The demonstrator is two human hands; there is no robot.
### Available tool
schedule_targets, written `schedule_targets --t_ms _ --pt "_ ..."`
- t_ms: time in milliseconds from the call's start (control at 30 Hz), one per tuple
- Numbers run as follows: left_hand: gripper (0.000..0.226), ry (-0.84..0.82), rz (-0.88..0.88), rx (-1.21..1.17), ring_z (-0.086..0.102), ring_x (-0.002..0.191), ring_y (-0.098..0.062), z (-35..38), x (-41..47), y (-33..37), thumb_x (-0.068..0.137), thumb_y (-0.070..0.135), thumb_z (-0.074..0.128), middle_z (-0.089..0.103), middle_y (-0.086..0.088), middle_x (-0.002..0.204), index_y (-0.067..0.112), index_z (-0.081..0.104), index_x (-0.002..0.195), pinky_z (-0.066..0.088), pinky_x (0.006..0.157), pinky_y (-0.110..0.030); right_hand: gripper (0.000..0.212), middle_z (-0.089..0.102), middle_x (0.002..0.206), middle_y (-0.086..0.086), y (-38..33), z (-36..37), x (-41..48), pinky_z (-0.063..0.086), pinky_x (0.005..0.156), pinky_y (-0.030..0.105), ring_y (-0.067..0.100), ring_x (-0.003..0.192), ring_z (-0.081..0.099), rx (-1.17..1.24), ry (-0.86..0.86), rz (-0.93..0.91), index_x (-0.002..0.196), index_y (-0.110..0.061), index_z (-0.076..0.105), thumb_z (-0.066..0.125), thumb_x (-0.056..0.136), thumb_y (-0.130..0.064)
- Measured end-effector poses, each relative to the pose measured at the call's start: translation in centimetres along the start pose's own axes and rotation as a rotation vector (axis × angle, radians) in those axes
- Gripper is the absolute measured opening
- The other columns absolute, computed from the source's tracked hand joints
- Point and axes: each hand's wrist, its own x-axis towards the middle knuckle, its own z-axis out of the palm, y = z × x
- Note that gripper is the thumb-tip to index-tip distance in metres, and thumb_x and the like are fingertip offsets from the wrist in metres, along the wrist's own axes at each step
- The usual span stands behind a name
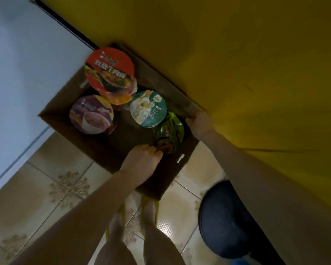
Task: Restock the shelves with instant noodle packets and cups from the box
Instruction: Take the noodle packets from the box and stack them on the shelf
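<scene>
Because the green noodle packet [169,134] is a light, crinkly film pouch over brittle noodles, it should lift easily but would crush if squeezed; its sealed end seam looks the safest hold. It lies in the near right corner of the cardboard box [122,138] on the tiled floor [65,178]. The left hand [141,161] pinches its near edge, while the right hand [200,124] is clamped on the box's right rim. Further left stand the teal-lidded cup [148,109], the red-lidded cup [109,69] and the purple-lidded cup [91,113]. They are probably light and thin-walled, best taken round the rim. White lettering crosses the red lid, but blur leaves every brand unreadable.
</scene>
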Motion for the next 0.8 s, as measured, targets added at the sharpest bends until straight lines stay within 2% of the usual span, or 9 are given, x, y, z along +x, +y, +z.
schedule_targets --t_ms 67,133,200,300,400,467,567,700,800 --pt "0.021 -0.023 0.041 -0.018 0.064 0.070 -0.022 2.6 2.5 -0.2 0.067 0.013 0.077 0.067 -0.005 0.078 0.014 0.068 0.086 0.052 0.062 -0.029 0.018 0.058 0.076 0.015 0.9 2.1 2.6 0.036 0.070 0.032 0.031 0.079 0.055 0.017 -0.039 0.020 0.088 -0.002 0.057 0.045 0.097 -0.012" --pt "0.029 -0.087 0.084 0.028 0.056 0.106 -0.023 5.7 5.1 -0.5 0.091 0.013 0.051 0.060 -0.006 0.115 0.015 0.056 0.119 0.044 0.090 -0.031 0.019 0.062 0.094 0.019 1.8 3.9 5.3 0.041 0.073 0.033 0.033 0.096 0.058 -0.001 -0.050 0.025 0.104 0.001 0.059 0.045 0.096 -0.009" --pt "0.037 -0.166 0.103 0.043 0.045 0.121 -0.023 8.0 7.2 -1.0 0.094 0.011 0.042 0.050 -0.005 0.130 0.015 0.047 0.130 0.034 0.102 -0.031 0.017 0.056 0.081 0.013 2.6 5.1 7.5 0.044 0.075 0.034 0.032 0.093 0.057 -0.046 -0.078 0.043 0.103 0.000 0.058 0.045 0.096 -0.007" --pt "0.036 -0.099 0.246 0.095 0.062 0.100 -0.029 11.5 9.5 -1.9 0.070 0.005 0.070 0.065 -0.011 0.107 0.010 0.066 0.105 0.050 0.087 -0.038 0.012 0.041 0.067 0.004 3.5 6.3 10.0 0.043 0.074 0.031 0.029 0.087 0.051 -0.068 -0.102 0.061 0.099 -0.003 0.056 0.044 0.096 -0.006" --pt "0.044 -0.038 0.340 0.147 0.069 0.085 -0.028 14.5 11.9 -2.8 0.042 0.007 0.086 0.071 -0.010 0.088 0.011 0.074 0.085 0.056 0.073 -0.041 0.016 0.056 0.087 0.013 3.6 7.2 11.6 0.044 0.081 0.035 0.029 0.087 0.056 -0.078 -0.110 0.052 0.097 -0.002 0.057 0.042 0.098 -0.007" --pt "0.050 -0.062 0.368 0.165 0.066 0.100 -0.028 15.2 13.3 -2.6 0.050 0.012 0.085 0.069 -0.011 0.106 0.013 0.073 0.098 0.053 0.084 -0.042 0.018 0.059 0.098 0.017 3.7 7.7 12.5 0.044 0.084 0.034 0.031 0.095 0.057 -0.053 -0.133 0.048 0.098 0.001 0.058 0.041 0.098 -0.005" --pt "0.051 -0.112 0.387 0.177 0.038 0.133 -0.032 16.8 14.3 -2.9 0.079 0.005 0.063 0.043 -0.015 0.142 0.008 0.053 0.129 0.028 0.109 -0.048 0.033 0.041 0.068 0.006 4.1 7.9 13.2 0.040 0.074 0.029 0.019 0.064 0.045 -0.062 -0.137 0.047 0.065 -0.012 0.040 0.041 0.097 -0.005" --pt "0.044 -0.230 0.330 0.252 0.031 0.136 -0.032 18.0 14.8 -3.2 0.089 0.011 0.051 0.036 -0.016 0.145 0.009 0.045 0.133 0.021 0.112 -0.048 0.041 0.031 0.061 0.003 4.5 7.8 13.0 0.028 0.047 0.022 0.011 0.052 0.028 -0.070 -0.147 0.019 0.059 -0.015 0.030 0.043 0.096 -0.004" --pt "0.040 -0.294 0.288 0.263 0.016 0.141 -0.027 18.1 14.9 -3.3 0.098 0.019 0.036 0.024 -0.007 0.151 0.018 0.040 0.137 0.010 0.115 -0.041 0.040 0.033 0.062 0.001 4.7 7.9 12.8 0.033 0.051 0.024 0.013 0.055 0.034 -0.080 -0.126 0.014 0.060 -0.014 0.032 0.044 0.096 -0.003"
